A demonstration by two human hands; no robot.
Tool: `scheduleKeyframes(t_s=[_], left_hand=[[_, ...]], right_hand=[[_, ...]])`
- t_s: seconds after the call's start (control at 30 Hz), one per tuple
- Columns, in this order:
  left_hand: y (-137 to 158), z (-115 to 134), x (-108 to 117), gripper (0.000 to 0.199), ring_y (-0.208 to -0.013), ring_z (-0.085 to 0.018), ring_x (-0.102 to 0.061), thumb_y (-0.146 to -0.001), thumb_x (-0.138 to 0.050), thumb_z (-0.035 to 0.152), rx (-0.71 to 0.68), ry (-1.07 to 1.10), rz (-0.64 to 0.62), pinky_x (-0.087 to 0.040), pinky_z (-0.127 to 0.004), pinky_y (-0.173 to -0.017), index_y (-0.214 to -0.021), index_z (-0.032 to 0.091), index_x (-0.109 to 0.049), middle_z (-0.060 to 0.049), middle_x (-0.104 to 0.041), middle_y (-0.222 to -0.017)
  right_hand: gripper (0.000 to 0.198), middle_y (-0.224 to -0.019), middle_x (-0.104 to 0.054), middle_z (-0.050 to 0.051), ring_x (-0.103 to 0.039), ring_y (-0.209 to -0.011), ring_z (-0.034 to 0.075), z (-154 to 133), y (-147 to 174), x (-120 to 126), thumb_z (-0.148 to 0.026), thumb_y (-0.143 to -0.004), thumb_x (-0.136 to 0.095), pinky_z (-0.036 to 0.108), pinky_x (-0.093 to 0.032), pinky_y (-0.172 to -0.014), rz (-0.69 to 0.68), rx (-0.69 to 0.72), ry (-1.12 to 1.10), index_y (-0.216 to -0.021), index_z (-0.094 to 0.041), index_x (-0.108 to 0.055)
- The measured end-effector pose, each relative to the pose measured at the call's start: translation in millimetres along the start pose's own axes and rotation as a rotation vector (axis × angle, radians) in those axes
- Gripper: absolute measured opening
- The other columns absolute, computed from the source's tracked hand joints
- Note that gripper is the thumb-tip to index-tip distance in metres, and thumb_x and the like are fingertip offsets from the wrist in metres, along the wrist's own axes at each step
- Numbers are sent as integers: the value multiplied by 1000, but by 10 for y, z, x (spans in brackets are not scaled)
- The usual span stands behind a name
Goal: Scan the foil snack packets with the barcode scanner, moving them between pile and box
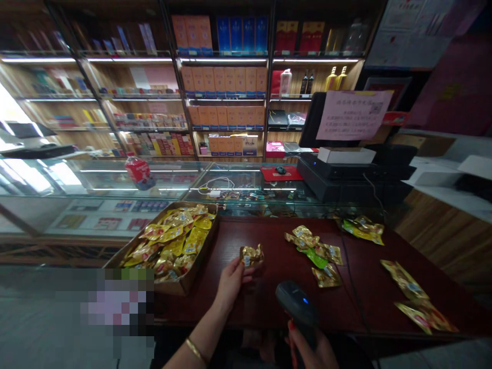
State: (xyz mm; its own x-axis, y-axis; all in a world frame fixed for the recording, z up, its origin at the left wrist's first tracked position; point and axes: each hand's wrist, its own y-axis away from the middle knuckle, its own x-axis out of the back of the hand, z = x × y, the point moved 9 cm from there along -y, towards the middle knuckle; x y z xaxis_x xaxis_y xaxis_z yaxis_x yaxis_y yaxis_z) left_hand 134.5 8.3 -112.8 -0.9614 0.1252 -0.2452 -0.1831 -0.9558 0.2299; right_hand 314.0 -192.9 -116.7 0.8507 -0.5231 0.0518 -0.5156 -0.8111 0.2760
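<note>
Between the thumb and fingers of my left hand is a gold foil snack packet, held just above the dark red table. My right hand is wrapped around the handle of a black barcode scanner with a blue light on top, its head pointing toward the packet. To the left, a cardboard box is heaped with gold and yellow packets. Loose packets, one with a green part, lie right of centre. Other packets lie at the back right and on the right side.
A glass display counter stands behind the table, bearing a red-labelled bottle and a white cable. A monitor with a paper sign is at the right. A black cord crosses the table. Stocked shelves line the back.
</note>
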Motion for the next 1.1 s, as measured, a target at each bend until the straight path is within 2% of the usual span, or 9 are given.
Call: scheduleKeyframes(t_s=[0.07,0.17,0.23,0.3,0.37,0.43,0.67,0.87,1.1], left_hand=[[90,-23,290,35,-76,-20,-76,-82,-77,27,42,63,71,-60,-24,-60,-112,11,-68,-15,-77,-98],[124,-27,436,31,-79,-24,-77,-82,-74,23,93,106,98,-61,-27,-58,-109,8,-68,-17,-77,-99],[109,-22,414,29,-80,-25,-77,-83,-69,22,103,110,88,-60,-28,-56,-109,8,-69,-17,-77,-97],[91,-28,374,29,-79,-25,-77,-83,-66,21,98,96,77,-59,-27,-53,-109,8,-70,-16,-77,-94],[81,-48,354,29,-78,-25,-77,-82,-63,20,86,83,71,-58,-27,-54,-108,8,-70,-14,-77,-91],[78,-74,367,30,-77,-25,-77,-81,-63,22,72,73,76,-60,-29,-57,-107,9,-71,-13,-78,-89],[77,-90,405,32,-71,-27,-75,-76,-66,31,39,-10,82,-62,-36,-64,-98,10,-73,-10,-77,-78],[127,-33,384,34,-66,-23,-73,-75,-66,34,4,-64,102,-61,-33,-62,-98,9,-73,-9,-76,-82],[125,-52,351,33,-67,-22,-71,-72,-66,37,-13,-125,74,-57,-30,-56,-90,10,-74,-8,-75,-81]], right_hand=[[63,-42,-59,0,-56,-39,18,-36,24,-107,-85,-64,-66,28,-45,-43,-16,16,86,-59,-22,-66],[56,-42,-61,1,-60,-42,21,-149,75,-273,-78,-68,-68,29,-48,-47,-56,104,210,-66,-22,-70],[47,-50,-70,6,-69,-54,26,-267,106,-362,-68,-70,-70,31,-54,-59,-86,204,267,-69,-22,-74],[39,-69,-80,11,-76,-71,32,-365,121,-427,-58,-71,-71,34,-57,-73,-123,283,297,-78,-21,-78],[37,-85,-83,14,-78,-84,35,-413,111,-453,-49,-72,-70,36,-57,-79,-152,316,333,-88,-18,-81],[38,-93,-84,15,-78,-92,36,-431,87,-435,-44,-73,-68,36,-57,-82,-153,322,379,-95,-17,-81],[33,-93,-84,13,-78,-94,35,-439,37,-374,-40,-75,-65,35,-55,-82,-178,298,411,-96,-19,-81],[32,-96,-83,14,-78,-96,34,-525,55,-463,-38,-77,-65,34,-56,-84,-197,360,405,-99,-19,-79],[37,-98,-83,15,-77,-100,32,-574,101,-565,-36,-83,-55,32,-58,-86,-222,380,578,-105,-17,-78]])
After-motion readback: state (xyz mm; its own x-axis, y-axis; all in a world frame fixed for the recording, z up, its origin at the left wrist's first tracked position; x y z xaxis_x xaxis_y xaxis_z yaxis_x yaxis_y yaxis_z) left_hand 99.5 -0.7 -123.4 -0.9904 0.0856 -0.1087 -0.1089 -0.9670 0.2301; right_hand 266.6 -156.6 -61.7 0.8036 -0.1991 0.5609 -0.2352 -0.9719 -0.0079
